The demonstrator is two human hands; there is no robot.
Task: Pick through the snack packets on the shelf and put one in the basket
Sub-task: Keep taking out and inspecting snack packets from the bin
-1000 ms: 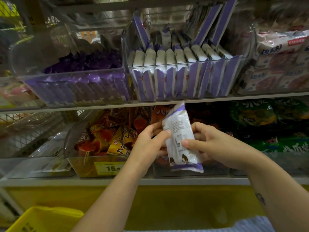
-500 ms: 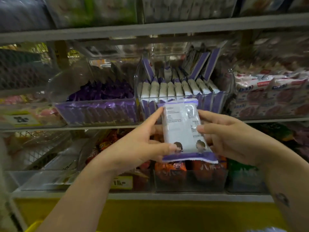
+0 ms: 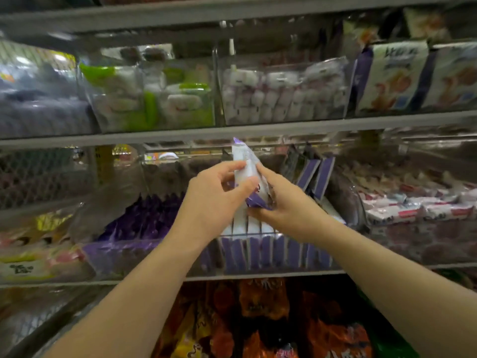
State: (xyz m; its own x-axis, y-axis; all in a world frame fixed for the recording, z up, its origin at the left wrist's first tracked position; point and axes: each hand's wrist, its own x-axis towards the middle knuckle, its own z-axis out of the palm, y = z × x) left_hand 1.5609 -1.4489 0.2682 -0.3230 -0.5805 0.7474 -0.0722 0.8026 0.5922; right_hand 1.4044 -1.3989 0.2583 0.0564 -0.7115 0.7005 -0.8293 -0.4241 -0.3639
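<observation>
- Both hands are up at the middle shelf (image 3: 258, 130), holding one white-and-purple snack packet (image 3: 244, 158) between them.
- Left hand (image 3: 214, 192) pinches the packet's side with thumb and curled fingers.
- Right hand (image 3: 281, 205) has its fingers wrapped around the purple bottom end.
- The packet stands nearly upright, a bit tilted, right above the clear bin (image 3: 273, 235) full of the same packets.
- Next bin to the left holds dark purple packets (image 3: 139, 223), and orange bags (image 3: 263, 301) sit on the shelf below. It's all a bit blurry.
</observation>
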